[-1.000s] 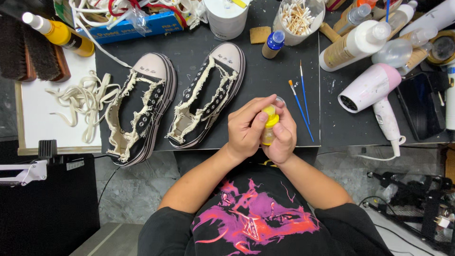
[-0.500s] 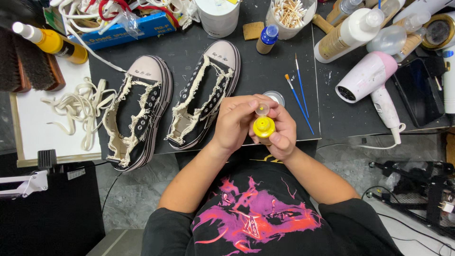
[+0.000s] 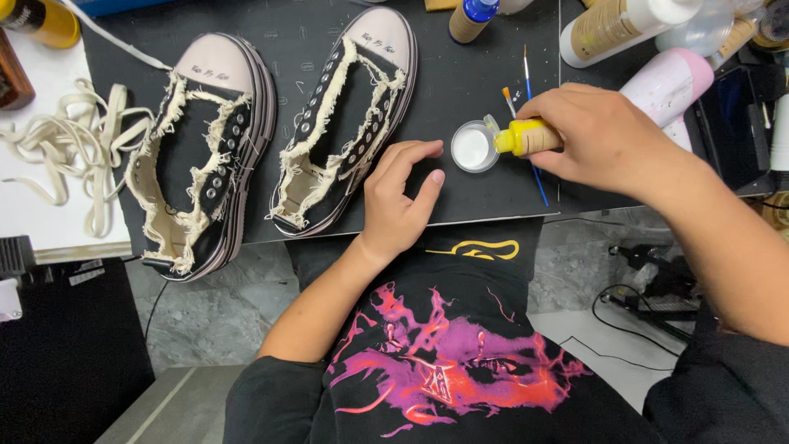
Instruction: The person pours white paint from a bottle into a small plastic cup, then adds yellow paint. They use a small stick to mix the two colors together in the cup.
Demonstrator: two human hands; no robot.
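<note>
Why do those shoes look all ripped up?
Both black shoes have frayed, ragged cream edging and empty eyelets; their laces lie in a loose heap on the left. Nothing looks spilled near the yellow bottle.

This is a small craft workshop where shoes are customised or repaired by hand. A dark cutting-style mat [image 3: 460, 74] covers the table, and on it lie two black canvas sneakers with pale rubber toe caps and frayed cream edging [image 3: 205, 148], their laces pulled out. The loose cream shoelaces [image 3: 66, 148] sit heaped on a white board to the side. Fine blue-handled paintbrushes [image 3: 530, 107], a small round white dish of paint [image 3: 472, 148], several squeeze bottles of paint and glue [image 3: 612, 29] and a pink and white hair dryer [image 3: 670, 78] crowd the table's far edge. Below the table shows a grey stone-patterned floor [image 3: 205, 321] with black cables [image 3: 633, 316].
</note>
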